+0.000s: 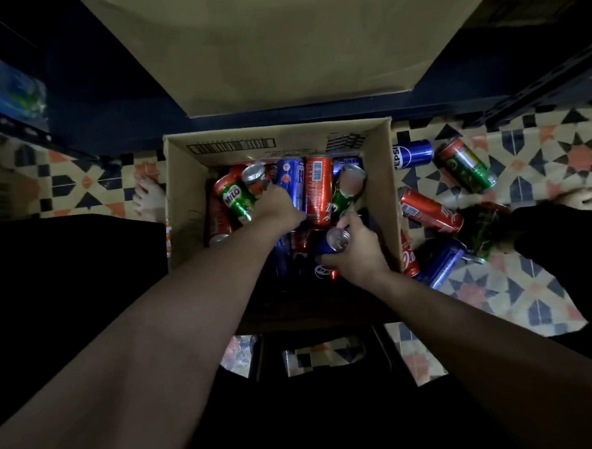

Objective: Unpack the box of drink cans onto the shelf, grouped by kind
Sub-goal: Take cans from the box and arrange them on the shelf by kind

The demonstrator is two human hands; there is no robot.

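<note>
Inside the box, left fingers clasp a Milo can, right fingers a blue can.

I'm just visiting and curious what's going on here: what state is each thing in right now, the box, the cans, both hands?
Cardboard box: open, flaps up, cans still inside.
Milo can: lying tilted in the box.
Left hand: reaching into the box among the cans; its grip is hidden.
Right hand: gripping a blue Pepsi can.
Blue Pepsi can: held, raised above the pile.
Cans on the floor: lying on their sides, right of the box.
</note>
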